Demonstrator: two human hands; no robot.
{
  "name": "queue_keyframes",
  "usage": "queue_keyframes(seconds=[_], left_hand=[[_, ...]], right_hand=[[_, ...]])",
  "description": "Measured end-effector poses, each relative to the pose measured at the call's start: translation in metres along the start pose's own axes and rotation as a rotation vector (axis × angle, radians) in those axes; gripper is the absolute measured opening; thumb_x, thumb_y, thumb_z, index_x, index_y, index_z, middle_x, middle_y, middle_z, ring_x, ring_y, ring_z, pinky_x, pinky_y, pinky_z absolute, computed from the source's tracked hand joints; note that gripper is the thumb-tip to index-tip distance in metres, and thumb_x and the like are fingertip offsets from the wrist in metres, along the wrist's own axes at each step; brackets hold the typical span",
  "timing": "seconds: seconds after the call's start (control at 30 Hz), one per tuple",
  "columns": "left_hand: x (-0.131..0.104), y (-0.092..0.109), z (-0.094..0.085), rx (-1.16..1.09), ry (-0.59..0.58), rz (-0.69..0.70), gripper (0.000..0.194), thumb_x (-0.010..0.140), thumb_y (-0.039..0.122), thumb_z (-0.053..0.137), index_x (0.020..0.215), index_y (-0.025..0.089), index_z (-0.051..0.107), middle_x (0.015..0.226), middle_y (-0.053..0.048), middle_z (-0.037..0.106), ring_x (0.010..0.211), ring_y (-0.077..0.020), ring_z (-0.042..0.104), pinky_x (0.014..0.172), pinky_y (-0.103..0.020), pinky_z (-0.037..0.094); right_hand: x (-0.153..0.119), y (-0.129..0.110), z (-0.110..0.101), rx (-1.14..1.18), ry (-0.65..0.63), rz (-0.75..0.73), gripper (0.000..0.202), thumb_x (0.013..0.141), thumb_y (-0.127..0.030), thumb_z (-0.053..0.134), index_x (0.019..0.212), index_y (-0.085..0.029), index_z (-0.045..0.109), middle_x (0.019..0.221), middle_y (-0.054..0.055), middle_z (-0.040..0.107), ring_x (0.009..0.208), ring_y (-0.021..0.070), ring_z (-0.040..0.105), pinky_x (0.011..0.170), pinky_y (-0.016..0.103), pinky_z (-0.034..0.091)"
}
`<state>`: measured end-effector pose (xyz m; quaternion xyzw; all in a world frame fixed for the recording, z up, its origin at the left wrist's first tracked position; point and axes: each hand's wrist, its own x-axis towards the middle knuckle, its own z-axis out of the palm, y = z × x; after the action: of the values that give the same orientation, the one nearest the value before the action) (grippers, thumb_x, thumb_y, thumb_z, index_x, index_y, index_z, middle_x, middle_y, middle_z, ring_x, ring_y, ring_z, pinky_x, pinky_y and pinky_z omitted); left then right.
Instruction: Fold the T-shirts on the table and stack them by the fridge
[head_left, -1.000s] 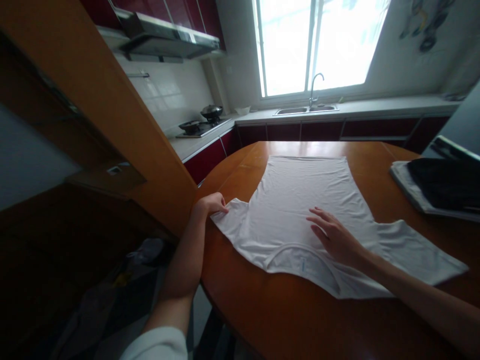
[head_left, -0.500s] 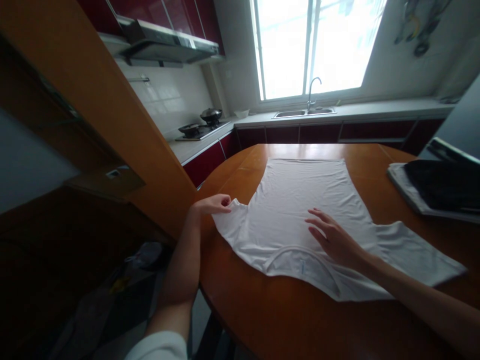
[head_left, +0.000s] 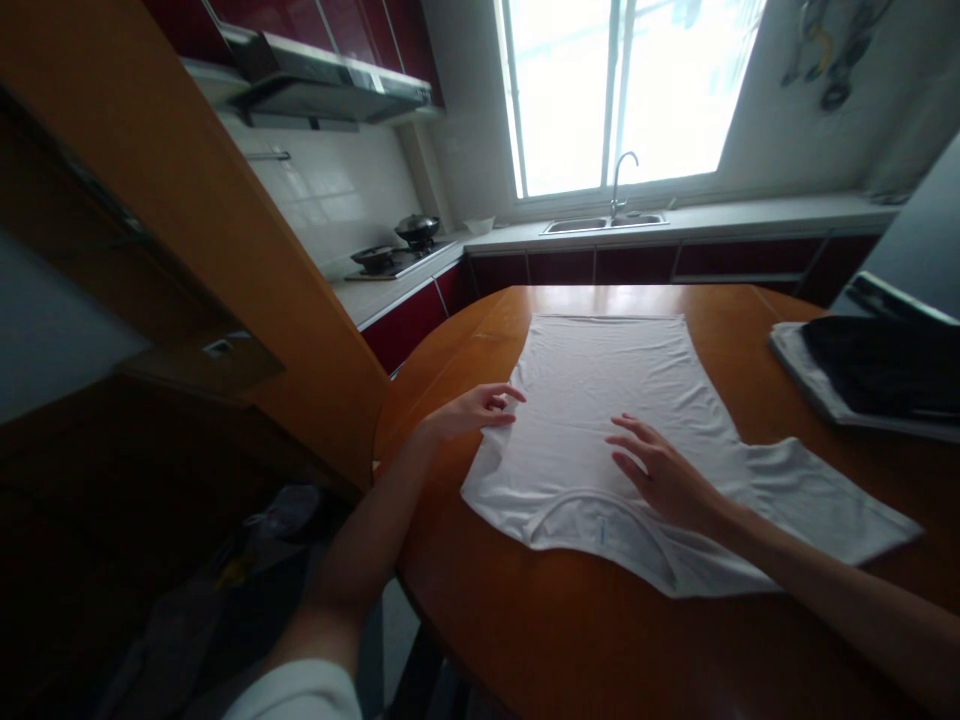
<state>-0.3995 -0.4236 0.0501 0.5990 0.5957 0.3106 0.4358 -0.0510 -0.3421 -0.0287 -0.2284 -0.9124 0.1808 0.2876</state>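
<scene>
A white T-shirt (head_left: 577, 400) lies spread on the wooden table, its neckline towards me and its hem at the far side. My left hand (head_left: 480, 408) is at the shirt's left edge with fingers curled, pinching the left sleeve, which is folded inward over the body. Over the middle of the shirt, just above the neckline, my right hand (head_left: 664, 475) has its fingers spread and holds nothing; whether it touches the cloth I cannot tell. The right sleeve (head_left: 832, 500) stretches flat to the right.
Folded dark and white clothes (head_left: 877, 370) lie at the table's right. The round wooden table (head_left: 480, 600) curves down on the left beside an orange-brown wooden panel (head_left: 225, 230). Beyond are a stove with pans (head_left: 397, 250) and a sink (head_left: 600, 224) under the window.
My left hand has moved right, carrying the left sleeve inward over the shirt's side. My right hand has stayed over the middle of the shirt. The view has shifted slightly.
</scene>
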Motion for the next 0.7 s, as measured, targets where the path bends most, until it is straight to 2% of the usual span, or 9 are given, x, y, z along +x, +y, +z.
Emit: queue_keyframes(seconds=[0.13, 0.2, 0.27, 0.33, 0.4, 0.5, 0.6, 0.7], left_hand=[[0.007, -0.005, 0.014, -0.069, -0.053, -0.088, 0.075, 0.074, 0.051, 0.084, 0.136, 0.019, 0.059, 0.090, -0.002, 0.067, 0.066, -0.0105, 0.061, 0.060, -0.022, 0.050], [0.009, -0.009, 0.014, -0.133, -0.102, -0.130, 0.078, 0.078, 0.054, 0.080, 0.142, 0.020, 0.053, 0.100, -0.007, 0.072, 0.070, -0.0144, 0.069, 0.063, -0.027, 0.055], [0.012, -0.015, 0.011, -0.151, -0.102, -0.126, 0.074, 0.082, 0.057, 0.075, 0.141, 0.019, 0.053, 0.105, -0.012, 0.074, 0.072, -0.0173, 0.073, 0.062, -0.028, 0.056], [0.017, -0.022, 0.006, -0.109, -0.001, -0.063, 0.066, 0.083, 0.055, 0.074, 0.133, 0.015, 0.057, 0.101, -0.012, 0.075, 0.069, -0.0165, 0.072, 0.058, -0.025, 0.054], [0.023, -0.028, 0.004, -0.024, 0.159, 0.022, 0.053, 0.084, 0.049, 0.072, 0.122, 0.013, 0.063, 0.095, -0.011, 0.075, 0.065, -0.0142, 0.069, 0.054, -0.022, 0.051], [0.031, -0.032, 0.010, 0.156, 0.348, 0.165, 0.030, 0.090, 0.035, 0.065, 0.110, 0.013, 0.069, 0.094, -0.010, 0.075, 0.073, -0.0141, 0.069, 0.061, -0.022, 0.053], [0.035, -0.030, 0.025, 0.361, 0.373, 0.349, 0.018, 0.091, 0.022, 0.060, 0.100, 0.015, 0.074, 0.095, -0.008, 0.074, 0.083, -0.0149, 0.068, 0.072, -0.024, 0.055], [0.037, -0.030, 0.030, 0.504, 0.384, 0.435, 0.018, 0.091, 0.016, 0.058, 0.096, 0.017, 0.075, 0.095, -0.006, 0.072, 0.081, -0.0142, 0.067, 0.072, -0.024, 0.053]], right_hand=[[0.000, 0.001, 0.000, 0.009, -0.010, 0.003, 0.037, 0.103, -0.039, 0.043, 0.120, -0.020, 0.070, 0.146, 0.015, 0.056, 0.142, 0.0306, 0.046, 0.116, 0.055, 0.041], [0.000, 0.002, -0.001, 0.008, -0.017, 0.004, 0.037, 0.104, -0.040, 0.042, 0.120, -0.020, 0.069, 0.147, 0.015, 0.055, 0.142, 0.0304, 0.046, 0.116, 0.055, 0.041], [0.000, 0.002, -0.001, 0.007, -0.020, 0.006, 0.038, 0.104, -0.041, 0.042, 0.121, -0.020, 0.069, 0.147, 0.015, 0.055, 0.142, 0.0300, 0.045, 0.116, 0.054, 0.041], [0.000, 0.001, -0.002, 0.003, -0.021, 0.010, 0.037, 0.104, -0.040, 0.043, 0.121, -0.020, 0.069, 0.146, 0.015, 0.055, 0.142, 0.0297, 0.046, 0.116, 0.052, 0.041], [0.000, 0.000, -0.002, 0.000, -0.020, 0.012, 0.036, 0.104, -0.039, 0.044, 0.120, -0.019, 0.069, 0.146, 0.016, 0.055, 0.142, 0.0296, 0.046, 0.117, 0.052, 0.040], [0.000, 0.001, -0.001, 0.002, -0.020, 0.004, 0.035, 0.103, -0.037, 0.044, 0.120, -0.018, 0.069, 0.146, 0.017, 0.055, 0.141, 0.0298, 0.047, 0.117, 0.052, 0.040], [0.000, 0.003, 0.001, 0.015, -0.008, -0.010, 0.032, 0.102, -0.036, 0.047, 0.120, -0.019, 0.069, 0.145, 0.016, 0.056, 0.141, 0.0303, 0.047, 0.116, 0.054, 0.041], [-0.001, 0.004, 0.002, 0.029, 0.012, -0.016, 0.030, 0.101, -0.035, 0.049, 0.119, -0.022, 0.069, 0.145, 0.015, 0.057, 0.140, 0.0307, 0.049, 0.115, 0.055, 0.042]])
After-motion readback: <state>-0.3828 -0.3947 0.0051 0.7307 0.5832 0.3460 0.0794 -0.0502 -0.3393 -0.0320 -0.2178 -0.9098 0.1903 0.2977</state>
